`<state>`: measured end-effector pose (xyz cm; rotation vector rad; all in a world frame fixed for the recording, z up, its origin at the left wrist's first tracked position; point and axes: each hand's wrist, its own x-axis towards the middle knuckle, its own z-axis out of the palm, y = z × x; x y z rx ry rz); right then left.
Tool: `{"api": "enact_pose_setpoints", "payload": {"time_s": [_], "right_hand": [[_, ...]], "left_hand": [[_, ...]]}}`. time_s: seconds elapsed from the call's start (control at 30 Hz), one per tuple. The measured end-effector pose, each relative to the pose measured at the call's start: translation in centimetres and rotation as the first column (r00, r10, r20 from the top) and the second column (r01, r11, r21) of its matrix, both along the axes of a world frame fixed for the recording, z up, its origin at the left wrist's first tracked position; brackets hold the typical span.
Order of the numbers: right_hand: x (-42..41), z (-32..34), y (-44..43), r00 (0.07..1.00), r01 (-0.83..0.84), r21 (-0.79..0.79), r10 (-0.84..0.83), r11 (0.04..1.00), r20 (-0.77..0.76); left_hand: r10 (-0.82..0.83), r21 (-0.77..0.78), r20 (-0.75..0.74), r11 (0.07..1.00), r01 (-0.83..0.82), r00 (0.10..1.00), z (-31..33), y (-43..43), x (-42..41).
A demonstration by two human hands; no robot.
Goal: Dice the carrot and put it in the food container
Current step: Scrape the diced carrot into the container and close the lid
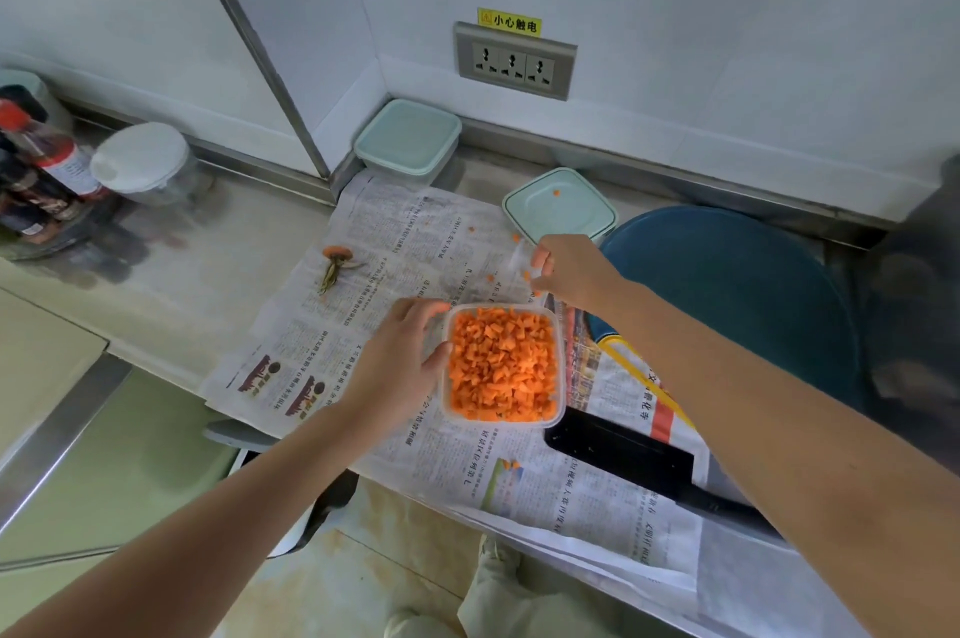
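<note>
Left hand (400, 362) grips the left wall of the food container (493, 421), fingers curled over the far corner. The tub is clear thin plastic with rounded corners, packed with diced carrot (501, 367). Right hand (569, 268) hovers just past the far right corner, fingertips pinching a few carrot bits (535, 264) (blurry, can't count them). A black knife (623, 455) lies just beside the near right corner. Flat printed newspaper (415, 232) spreads left and beyond.
</note>
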<state>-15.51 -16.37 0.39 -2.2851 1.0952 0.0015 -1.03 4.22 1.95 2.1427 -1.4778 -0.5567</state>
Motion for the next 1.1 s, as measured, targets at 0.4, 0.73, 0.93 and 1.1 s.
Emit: {"api": "enact_pose_setpoints", "payload": {"time_s": [0.4,0.73,0.93,1.1], "right_hand": [[2.1,-1.6,0.3,0.991,0.000,-0.039,-0.005,0.999,-0.135],[1.6,2.3,1.1,0.995,0.063,0.189,-0.077,0.980,0.068],[-0.2,5.6,2.0,0.995,-0.084,0.316,0.061,0.945,0.082],[-0.3,2.3,-3.5,0.986,0.127,-0.059,-0.133,0.990,-0.102]], "left_hand": [[0.240,0.311,-0.348,0.942,-0.130,0.906,0.0,-2.1,0.5],[0.334,0.324,-0.447,0.925,-0.198,0.830,-0.3,-1.3,1.6],[0.327,0.323,-0.478,0.929,-0.182,0.815,-0.3,-1.6,1.8],[0.328,0.345,-0.488,0.924,-0.166,0.809,-0.3,-1.6,2.0]]}}
